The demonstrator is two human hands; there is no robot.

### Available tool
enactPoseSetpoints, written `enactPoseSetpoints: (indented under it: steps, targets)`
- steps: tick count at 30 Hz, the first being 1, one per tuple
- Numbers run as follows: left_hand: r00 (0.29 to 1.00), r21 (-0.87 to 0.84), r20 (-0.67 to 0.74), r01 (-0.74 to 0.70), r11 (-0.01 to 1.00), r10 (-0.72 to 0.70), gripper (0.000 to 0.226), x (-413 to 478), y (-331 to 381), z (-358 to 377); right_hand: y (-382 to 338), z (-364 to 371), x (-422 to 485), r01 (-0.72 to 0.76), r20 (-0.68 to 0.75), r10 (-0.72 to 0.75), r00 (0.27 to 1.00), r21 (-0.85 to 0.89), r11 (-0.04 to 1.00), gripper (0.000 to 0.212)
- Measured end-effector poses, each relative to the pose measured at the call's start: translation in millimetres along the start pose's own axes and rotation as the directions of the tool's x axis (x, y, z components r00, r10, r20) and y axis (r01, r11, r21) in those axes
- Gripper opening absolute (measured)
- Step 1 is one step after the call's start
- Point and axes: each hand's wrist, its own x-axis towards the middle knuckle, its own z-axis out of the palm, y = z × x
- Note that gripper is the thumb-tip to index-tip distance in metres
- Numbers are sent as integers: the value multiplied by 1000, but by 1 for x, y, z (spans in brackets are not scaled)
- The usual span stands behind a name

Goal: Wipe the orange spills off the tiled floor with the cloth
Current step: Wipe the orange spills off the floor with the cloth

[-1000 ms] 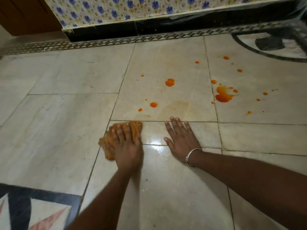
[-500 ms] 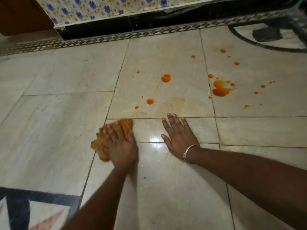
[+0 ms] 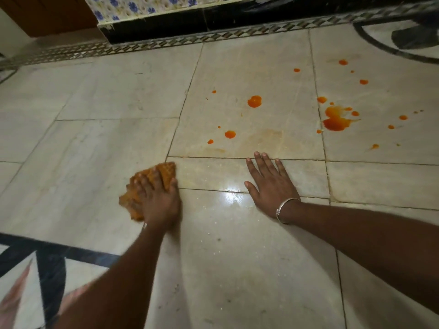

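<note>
Since a second ago: cloth (image 3: 153, 175) sliding leftward under left hand (image 3: 158, 201), fingers spread, pressing; right hand (image 3: 270, 184) staying flat, holding nothing, on floor (image 3: 95, 138). Beyond, orange spills (image 3: 336, 118) lying unwiped.

The cloth (image 3: 166, 172) lies on the floor (image 3: 95, 138) at the near left, under the left hand (image 3: 158, 200); the right hand (image 3: 273, 186) lies flat on the floor to its right, well apart, with a bangle (image 3: 286, 207) on that wrist. Behind the hands lie the spills: a drop (image 3: 230, 134) and a blob (image 3: 254, 101) behind the gap between them, and the largest puddle (image 3: 336, 119) farther right. The skirting (image 3: 213, 22) runs along the far edge, a door (image 3: 47, 15) stands at the far left, and an inlay (image 3: 47, 257) lies nearest, left of the left arm
</note>
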Motion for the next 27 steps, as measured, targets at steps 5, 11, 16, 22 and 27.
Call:
enactPoseSetpoints:
  steps: [5,11,16,22,27]
  targets:
    - [969,-92,-29,241,966,-245,83,-74,32,19,0,0,1,-13,9,13,1000,9,1000,74]
    - [991,-67,-32,129,989,-131,86,-128,90,42,-2,-3,3,-4,32,4,999,0,1000,81]
    - [999,-42,-22,36,998,-37,78,-146,119,49,-1,-10,5,7,71,-7,997,2,1000,86]
    - [993,-246,74,-74,967,95,42,-163,154,12,14,-26,5,25,105,-49,993,218,976,59]
    - [913,-899,408,399,180,19,25,-136,160,-28,30,-52,5,-59,29,51,998,469,881,45]
